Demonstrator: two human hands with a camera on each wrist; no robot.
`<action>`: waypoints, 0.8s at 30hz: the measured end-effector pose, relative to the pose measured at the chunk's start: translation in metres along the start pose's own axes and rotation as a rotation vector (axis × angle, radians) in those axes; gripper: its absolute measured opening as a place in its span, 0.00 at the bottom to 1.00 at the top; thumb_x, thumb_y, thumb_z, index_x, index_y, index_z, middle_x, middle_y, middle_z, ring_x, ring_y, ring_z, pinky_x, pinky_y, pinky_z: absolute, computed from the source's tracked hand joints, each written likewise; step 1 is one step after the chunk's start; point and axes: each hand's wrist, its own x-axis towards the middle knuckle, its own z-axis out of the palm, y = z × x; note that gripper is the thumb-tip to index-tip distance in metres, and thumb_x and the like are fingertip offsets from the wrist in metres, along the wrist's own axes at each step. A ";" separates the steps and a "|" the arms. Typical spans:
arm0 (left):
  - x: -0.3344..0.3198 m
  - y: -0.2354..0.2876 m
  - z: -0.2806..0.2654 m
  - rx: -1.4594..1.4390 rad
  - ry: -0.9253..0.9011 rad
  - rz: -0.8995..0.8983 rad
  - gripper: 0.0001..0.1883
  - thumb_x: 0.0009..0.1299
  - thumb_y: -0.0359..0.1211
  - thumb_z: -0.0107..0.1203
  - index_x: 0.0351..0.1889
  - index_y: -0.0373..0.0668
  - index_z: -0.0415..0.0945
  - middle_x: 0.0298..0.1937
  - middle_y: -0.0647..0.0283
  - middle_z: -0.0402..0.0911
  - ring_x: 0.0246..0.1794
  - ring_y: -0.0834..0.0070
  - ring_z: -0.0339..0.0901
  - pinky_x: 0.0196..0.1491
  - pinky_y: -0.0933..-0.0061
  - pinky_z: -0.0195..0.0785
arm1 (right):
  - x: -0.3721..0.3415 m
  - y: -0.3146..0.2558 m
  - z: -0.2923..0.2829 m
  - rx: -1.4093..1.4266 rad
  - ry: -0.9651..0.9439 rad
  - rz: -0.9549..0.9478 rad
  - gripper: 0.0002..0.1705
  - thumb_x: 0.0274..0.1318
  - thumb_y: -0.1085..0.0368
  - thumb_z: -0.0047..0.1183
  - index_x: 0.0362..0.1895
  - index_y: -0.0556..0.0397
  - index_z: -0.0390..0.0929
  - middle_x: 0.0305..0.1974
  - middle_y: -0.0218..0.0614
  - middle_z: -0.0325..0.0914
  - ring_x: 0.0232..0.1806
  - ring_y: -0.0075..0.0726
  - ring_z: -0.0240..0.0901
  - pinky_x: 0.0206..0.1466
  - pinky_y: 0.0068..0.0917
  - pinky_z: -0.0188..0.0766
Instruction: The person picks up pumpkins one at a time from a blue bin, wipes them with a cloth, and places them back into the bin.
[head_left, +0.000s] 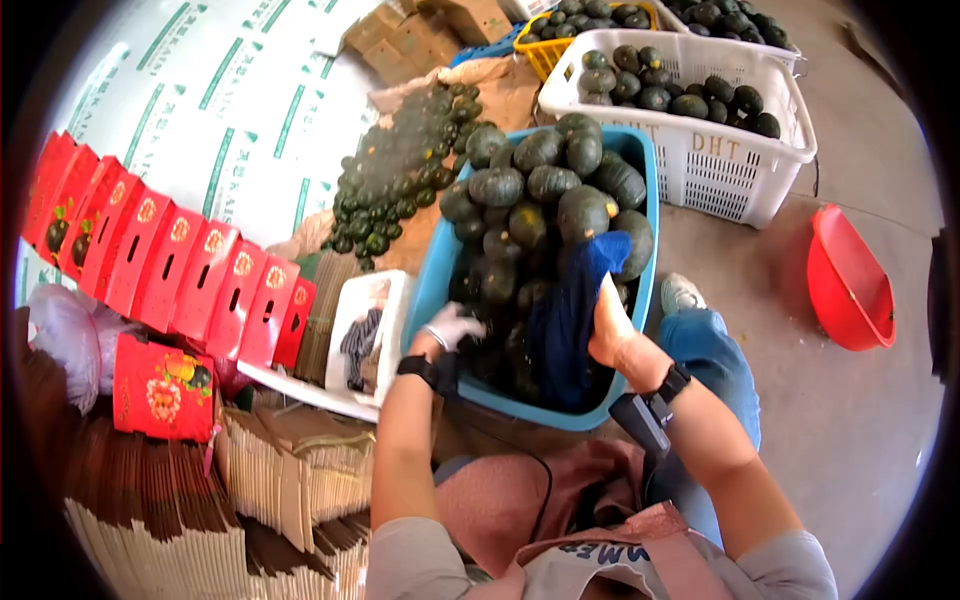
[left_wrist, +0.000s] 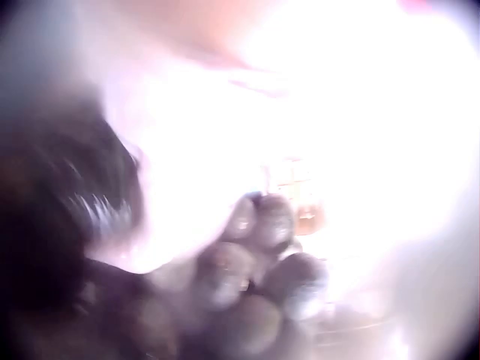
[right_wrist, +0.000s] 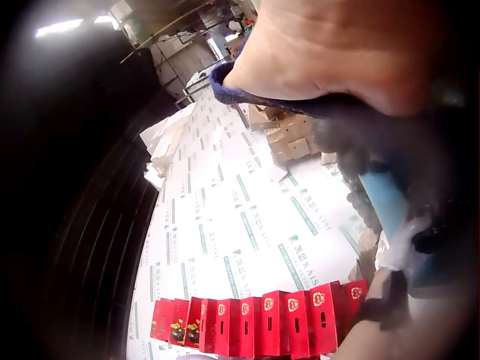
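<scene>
A blue plastic tub [head_left: 423,290] heaped with dark green squashes [head_left: 540,148] stands in front of me. My left hand [head_left: 455,326], in a pale glove, reaches over its near left side, right at the squashes there. In the glaring, blurred left wrist view, a shiny dark rounded thing [left_wrist: 105,180] lies against this hand; I cannot tell if the fingers grip it. My right hand [head_left: 610,325] holds a navy cloth [head_left: 562,335] that hangs over the squashes at the tub's right side. Its fingers are largely hidden by the cloth [right_wrist: 232,91].
White crate [head_left: 680,150] of squashes stands behind the tub, and a yellow basket [head_left: 545,62] beside it. More squashes [head_left: 400,170] lie on brown paper. Red cartons [head_left: 180,260], a white foam box [head_left: 398,300] and stacked cardboard [head_left: 290,470] fill the left. A red basin [head_left: 845,285] sits right.
</scene>
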 end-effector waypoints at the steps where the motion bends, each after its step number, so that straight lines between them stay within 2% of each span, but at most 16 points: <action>1: -0.023 0.013 -0.005 -0.327 0.002 -0.029 0.35 0.56 0.33 0.63 0.63 0.38 0.65 0.53 0.55 0.78 0.56 0.61 0.75 0.60 0.56 0.66 | 0.001 0.002 0.000 -0.049 -0.018 0.023 0.52 0.56 0.22 0.34 0.71 0.48 0.58 0.65 0.40 0.65 0.62 0.41 0.64 0.66 0.43 0.60; 2: -0.031 0.016 -0.007 -0.546 -0.044 0.083 0.33 0.56 0.31 0.63 0.61 0.36 0.66 0.52 0.55 0.77 0.55 0.61 0.75 0.58 0.54 0.69 | 0.005 0.005 -0.002 -0.070 -0.100 0.028 0.51 0.58 0.23 0.32 0.73 0.46 0.53 0.70 0.36 0.58 0.68 0.39 0.57 0.70 0.40 0.54; 3: -0.039 0.019 -0.009 -0.761 -0.088 0.203 0.31 0.57 0.29 0.64 0.59 0.35 0.67 0.51 0.55 0.77 0.54 0.61 0.76 0.56 0.53 0.71 | 0.011 0.014 -0.004 -0.070 -0.101 0.043 0.51 0.58 0.23 0.32 0.73 0.46 0.53 0.70 0.36 0.58 0.68 0.39 0.57 0.70 0.40 0.54; 4: -0.046 0.024 -0.005 -0.922 -0.171 0.332 0.27 0.61 0.25 0.59 0.60 0.36 0.67 0.52 0.53 0.77 0.52 0.61 0.77 0.55 0.56 0.73 | 0.020 0.026 -0.004 -0.038 -0.080 -0.046 0.44 0.61 0.28 0.35 0.69 0.45 0.61 0.64 0.33 0.66 0.63 0.36 0.63 0.67 0.36 0.59; 5: -0.061 0.034 0.002 -0.965 -0.182 0.433 0.25 0.68 0.34 0.57 0.62 0.38 0.66 0.53 0.55 0.76 0.55 0.62 0.75 0.59 0.53 0.71 | 0.023 0.031 0.004 -0.007 -0.057 -0.142 0.37 0.64 0.32 0.37 0.64 0.44 0.68 0.58 0.30 0.73 0.57 0.33 0.69 0.65 0.33 0.63; 7: -0.083 0.055 0.024 -1.432 -0.343 0.359 0.26 0.74 0.46 0.49 0.63 0.39 0.65 0.57 0.56 0.75 0.58 0.62 0.73 0.62 0.52 0.67 | 0.028 0.041 0.007 0.168 -0.080 -0.208 0.31 0.66 0.39 0.40 0.64 0.43 0.69 0.58 0.26 0.73 0.57 0.28 0.68 0.62 0.27 0.63; 8: -0.081 0.062 0.043 -1.459 -0.314 0.477 0.31 0.75 0.55 0.42 0.63 0.40 0.65 0.60 0.56 0.73 0.60 0.63 0.71 0.63 0.52 0.65 | 0.058 0.061 -0.007 0.060 -0.041 -0.306 0.34 0.66 0.38 0.38 0.67 0.45 0.64 0.63 0.31 0.68 0.63 0.30 0.62 0.66 0.27 0.58; 9: -0.071 0.063 0.062 -1.299 -0.125 0.556 0.32 0.76 0.55 0.36 0.68 0.43 0.61 0.66 0.55 0.68 0.66 0.59 0.67 0.66 0.52 0.61 | 0.084 0.075 -0.021 -0.046 0.002 -0.403 0.38 0.65 0.37 0.37 0.70 0.47 0.60 0.68 0.36 0.63 0.69 0.33 0.56 0.70 0.28 0.52; 11: -0.074 0.079 0.089 -1.413 -0.043 0.651 0.30 0.76 0.51 0.38 0.69 0.43 0.61 0.66 0.55 0.68 0.65 0.60 0.68 0.67 0.52 0.60 | 0.067 0.051 -0.013 -0.821 0.341 -0.348 0.33 0.61 0.43 0.42 0.58 0.56 0.73 0.55 0.49 0.76 0.61 0.47 0.69 0.64 0.32 0.62; 12: -0.079 0.086 0.096 -1.467 -0.077 0.662 0.27 0.76 0.46 0.40 0.69 0.42 0.60 0.65 0.56 0.69 0.63 0.61 0.69 0.67 0.53 0.60 | 0.068 0.043 -0.007 -0.827 0.499 -0.426 0.31 0.58 0.46 0.42 0.49 0.62 0.77 0.46 0.59 0.77 0.55 0.61 0.71 0.60 0.41 0.64; 13: -0.081 0.089 0.101 -1.478 -0.099 0.757 0.25 0.75 0.41 0.43 0.69 0.44 0.60 0.64 0.56 0.69 0.62 0.62 0.70 0.65 0.55 0.63 | 0.075 0.039 -0.008 -0.815 0.518 -0.447 0.31 0.58 0.46 0.42 0.49 0.62 0.77 0.46 0.59 0.77 0.55 0.61 0.71 0.60 0.41 0.64; 15: -0.082 0.092 0.102 -1.440 0.045 0.732 0.26 0.72 0.35 0.49 0.68 0.44 0.61 0.60 0.57 0.72 0.59 0.65 0.72 0.61 0.62 0.68 | 0.086 0.040 -0.010 -0.793 0.513 -0.383 0.29 0.59 0.47 0.39 0.44 0.62 0.77 0.48 0.62 0.75 0.56 0.64 0.68 0.62 0.45 0.62; 16: -0.071 0.088 0.100 -1.426 0.131 0.714 0.25 0.71 0.34 0.51 0.66 0.46 0.63 0.57 0.59 0.73 0.56 0.67 0.73 0.59 0.65 0.70 | 0.066 0.036 0.006 -0.936 0.514 -0.426 0.28 0.61 0.49 0.36 0.43 0.62 0.76 0.46 0.63 0.75 0.55 0.66 0.69 0.61 0.48 0.62; 19: -0.052 0.079 0.096 -1.462 0.323 0.649 0.17 0.72 0.35 0.51 0.57 0.41 0.71 0.51 0.58 0.78 0.51 0.66 0.76 0.54 0.65 0.72 | 0.066 0.060 -0.002 -1.161 0.292 -0.699 0.24 0.65 0.54 0.33 0.42 0.61 0.76 0.46 0.60 0.75 0.53 0.66 0.67 0.58 0.51 0.62; 21: -0.061 0.092 0.096 -1.365 0.584 0.513 0.20 0.66 0.31 0.60 0.55 0.39 0.72 0.46 0.62 0.77 0.45 0.72 0.75 0.50 0.72 0.71 | 0.040 0.069 0.005 -1.298 0.054 -0.830 0.20 0.62 0.59 0.37 0.48 0.59 0.73 0.50 0.60 0.72 0.55 0.66 0.64 0.60 0.50 0.60; 24: -0.045 0.071 0.089 -1.393 0.517 0.415 0.17 0.66 0.34 0.62 0.49 0.36 0.75 0.45 0.64 0.77 0.43 0.75 0.74 0.49 0.73 0.70 | 0.014 0.076 0.003 -1.374 -0.147 -0.909 0.22 0.58 0.63 0.42 0.55 0.59 0.71 0.59 0.57 0.66 0.62 0.63 0.58 0.67 0.46 0.56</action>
